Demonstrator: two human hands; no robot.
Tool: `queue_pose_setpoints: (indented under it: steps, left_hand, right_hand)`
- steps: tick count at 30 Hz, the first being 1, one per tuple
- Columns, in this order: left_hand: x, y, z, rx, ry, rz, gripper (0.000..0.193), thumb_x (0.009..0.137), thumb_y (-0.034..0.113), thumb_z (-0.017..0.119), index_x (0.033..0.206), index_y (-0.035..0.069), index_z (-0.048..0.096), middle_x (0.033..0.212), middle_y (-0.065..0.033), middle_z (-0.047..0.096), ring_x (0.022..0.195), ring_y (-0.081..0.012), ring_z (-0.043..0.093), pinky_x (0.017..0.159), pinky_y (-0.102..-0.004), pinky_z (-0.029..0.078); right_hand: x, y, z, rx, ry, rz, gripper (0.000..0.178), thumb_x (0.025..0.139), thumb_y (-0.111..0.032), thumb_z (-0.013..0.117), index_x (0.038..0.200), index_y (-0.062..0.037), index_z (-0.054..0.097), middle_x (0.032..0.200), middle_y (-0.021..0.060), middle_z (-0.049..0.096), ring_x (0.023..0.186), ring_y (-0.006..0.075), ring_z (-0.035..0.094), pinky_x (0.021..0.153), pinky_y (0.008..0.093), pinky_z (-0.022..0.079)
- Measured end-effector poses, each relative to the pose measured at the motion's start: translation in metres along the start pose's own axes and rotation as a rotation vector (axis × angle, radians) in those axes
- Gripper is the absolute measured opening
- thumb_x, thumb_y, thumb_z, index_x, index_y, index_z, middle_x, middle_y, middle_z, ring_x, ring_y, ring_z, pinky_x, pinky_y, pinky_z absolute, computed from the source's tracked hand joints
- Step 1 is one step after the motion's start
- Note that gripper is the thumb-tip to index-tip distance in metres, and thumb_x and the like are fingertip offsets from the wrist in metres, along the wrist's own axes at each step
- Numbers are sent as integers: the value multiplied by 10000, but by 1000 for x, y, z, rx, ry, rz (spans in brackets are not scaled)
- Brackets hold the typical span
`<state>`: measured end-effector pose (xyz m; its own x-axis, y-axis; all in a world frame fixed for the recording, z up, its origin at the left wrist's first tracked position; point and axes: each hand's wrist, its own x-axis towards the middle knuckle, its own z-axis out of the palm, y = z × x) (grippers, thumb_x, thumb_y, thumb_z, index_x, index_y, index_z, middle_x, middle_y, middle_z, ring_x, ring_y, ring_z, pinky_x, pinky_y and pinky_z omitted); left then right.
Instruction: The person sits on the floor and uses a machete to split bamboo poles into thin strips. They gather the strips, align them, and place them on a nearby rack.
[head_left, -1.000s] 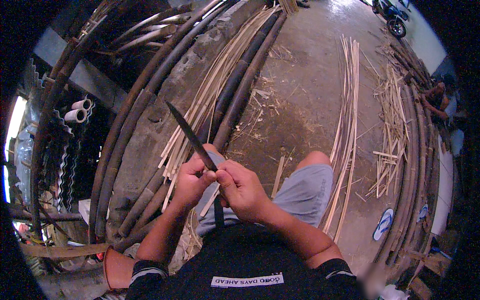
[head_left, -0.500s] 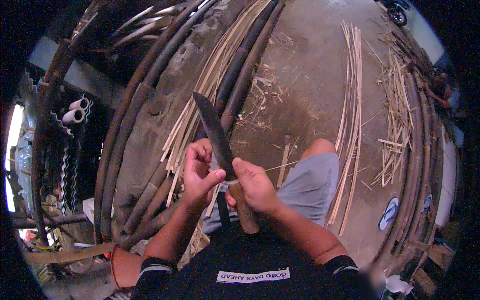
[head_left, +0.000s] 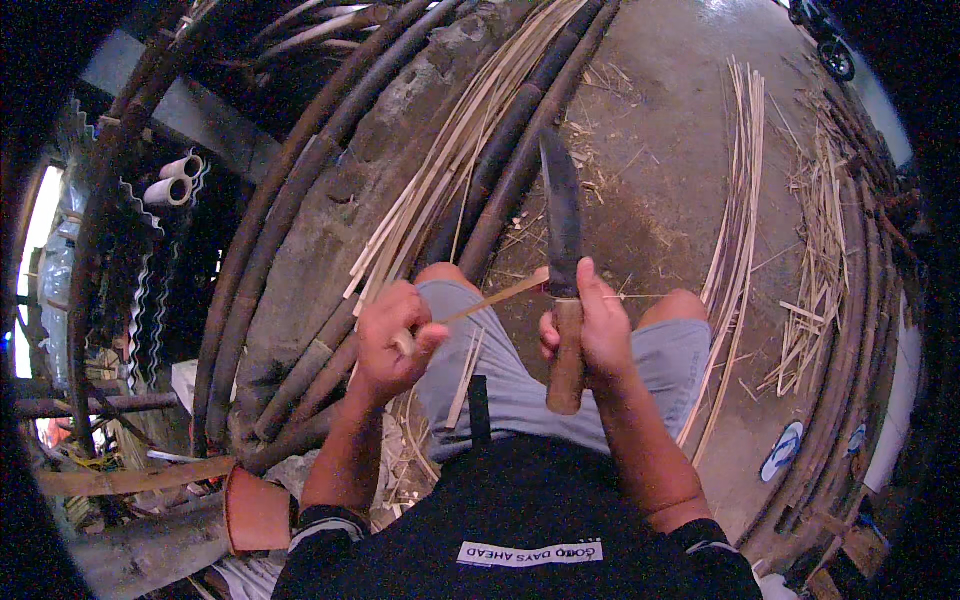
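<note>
A machete (head_left: pixel 564 225) with a dark blade and wooden handle stands upright in front of me, its tip pointing away. My right hand (head_left: pixel 606 335) is closed round its handle, thumb up along the side near the base of the blade. A thin bamboo strip (head_left: pixel 495 299) stretches from my left hand (head_left: pixel 393 340) to the machete near my right hand, and a finer length shows beyond it over my knee. Closed fingers of the left hand grip the strip's near end. Pale slivers (head_left: pixel 465 378) lie on my grey shorts (head_left: pixel 655 365).
Long split strips (head_left: pixel 440 185) rest along dark bamboo poles (head_left: pixel 525 150) on the left. Another strip bundle (head_left: pixel 742 190) lies on the floor to the right, beside scattered offcuts (head_left: pixel 815 260). A sandal (head_left: pixel 782 450) is at lower right; a motorbike wheel (head_left: pixel 836 60) stands far right.
My hands have moved apart, the left slightly left and the right rightward with the machete. The blade went from leaning left to nearly upright, and the strip is now stretched between the hands.
</note>
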<state>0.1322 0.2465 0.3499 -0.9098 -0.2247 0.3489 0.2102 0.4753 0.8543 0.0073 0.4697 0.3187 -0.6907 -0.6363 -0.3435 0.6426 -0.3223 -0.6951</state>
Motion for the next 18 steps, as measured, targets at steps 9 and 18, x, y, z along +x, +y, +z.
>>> queue_pose_setpoints:
  steps: [9, 18]
  left_hand:
    - [-15, -45, -25, -411, 429, 132, 509, 995, 522, 430, 758, 73, 404, 642, 3, 338, 520, -108, 300, 468, -288, 224]
    - [23, -25, -34, -536, 648, 272, 470, 983, 499, 475, 1081, 44, 540, 700, 0, 374, 598, -95, 346, 525, -245, 298]
  right_hand:
    - [27, -21, -49, -310, 501, -92, 553, 1007, -551, 366, 991, -43, 583, 572, 59, 528, 462, 174, 521, 454, 307, 455]
    - [56, -15, -137, -943, 448, -285, 518, 980, -422, 512, 1291, -13, 451, 702, 71, 616, 530, 154, 533, 549, 323, 483]
